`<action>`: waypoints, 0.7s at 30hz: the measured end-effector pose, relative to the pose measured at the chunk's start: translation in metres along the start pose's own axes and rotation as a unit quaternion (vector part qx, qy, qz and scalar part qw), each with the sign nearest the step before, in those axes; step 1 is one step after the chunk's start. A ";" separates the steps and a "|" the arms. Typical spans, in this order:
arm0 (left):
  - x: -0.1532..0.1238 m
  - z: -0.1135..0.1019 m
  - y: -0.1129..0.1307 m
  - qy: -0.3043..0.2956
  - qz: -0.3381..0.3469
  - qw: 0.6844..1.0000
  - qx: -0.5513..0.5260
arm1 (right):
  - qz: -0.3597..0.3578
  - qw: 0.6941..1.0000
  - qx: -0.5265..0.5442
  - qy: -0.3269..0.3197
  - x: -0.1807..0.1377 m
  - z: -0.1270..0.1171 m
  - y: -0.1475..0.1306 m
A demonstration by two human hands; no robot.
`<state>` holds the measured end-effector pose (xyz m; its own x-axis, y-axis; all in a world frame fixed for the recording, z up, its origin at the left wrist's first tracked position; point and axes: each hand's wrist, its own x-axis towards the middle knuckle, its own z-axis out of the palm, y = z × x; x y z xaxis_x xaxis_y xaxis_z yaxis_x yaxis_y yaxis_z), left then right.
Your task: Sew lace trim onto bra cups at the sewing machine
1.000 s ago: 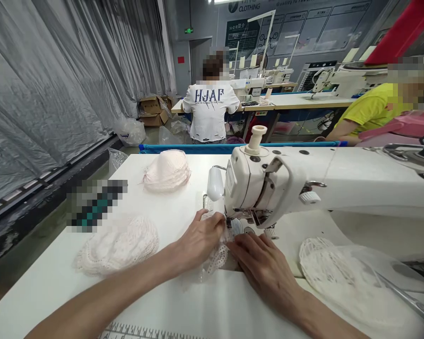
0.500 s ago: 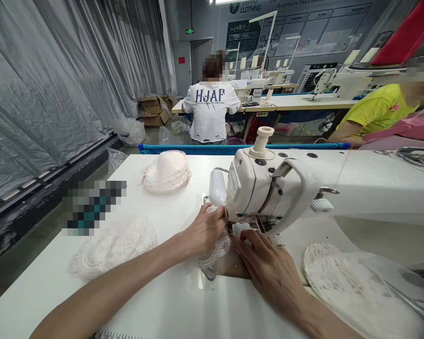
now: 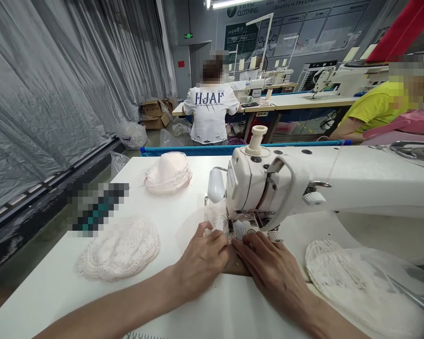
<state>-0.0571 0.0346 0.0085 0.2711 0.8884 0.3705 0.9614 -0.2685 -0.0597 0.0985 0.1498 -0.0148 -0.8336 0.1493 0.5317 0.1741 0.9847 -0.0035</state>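
Observation:
A white lace piece (image 3: 215, 217) lies under the presser foot (image 3: 231, 227) of the white sewing machine (image 3: 247, 188). My left hand (image 3: 205, 256) is closed on the near edge of this lace, just left of the foot, with its fingers curled and partly hiding it. Close to the foot on the other side is my right hand (image 3: 275, 263), fingers bent and pressed together at the lace edge. What lies beneath its fingertips is mostly hidden.
On the white table (image 3: 162, 296), a stack of lace pieces (image 3: 120, 249) lies left and a pile of pale cups (image 3: 167, 173) stands behind it. More lace (image 3: 334, 268) with sheer fabric sits at right. Two people (image 3: 212, 110) are beyond the table.
My left hand has drawn back toward me from beside the needle to the near edge of the lace. The right hand has hardly moved. The view has shifted slightly.

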 end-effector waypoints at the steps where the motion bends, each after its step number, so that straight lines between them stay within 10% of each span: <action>1: 0.000 -0.001 0.002 -0.002 0.000 1.000 0.005 | 0.000 1.000 0.001 0.000 0.000 0.000 0.000; 21: -0.002 0.007 0.013 -0.025 -0.034 0.994 0.101 | 0.005 0.999 -0.011 0.045 0.001 0.000 0.002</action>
<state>-0.0451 0.0317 0.0008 0.2020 0.9207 0.3340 0.9659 -0.1308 -0.2235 0.0980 0.1524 -0.0140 -0.7819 0.1501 0.6051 0.1944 0.9809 0.0078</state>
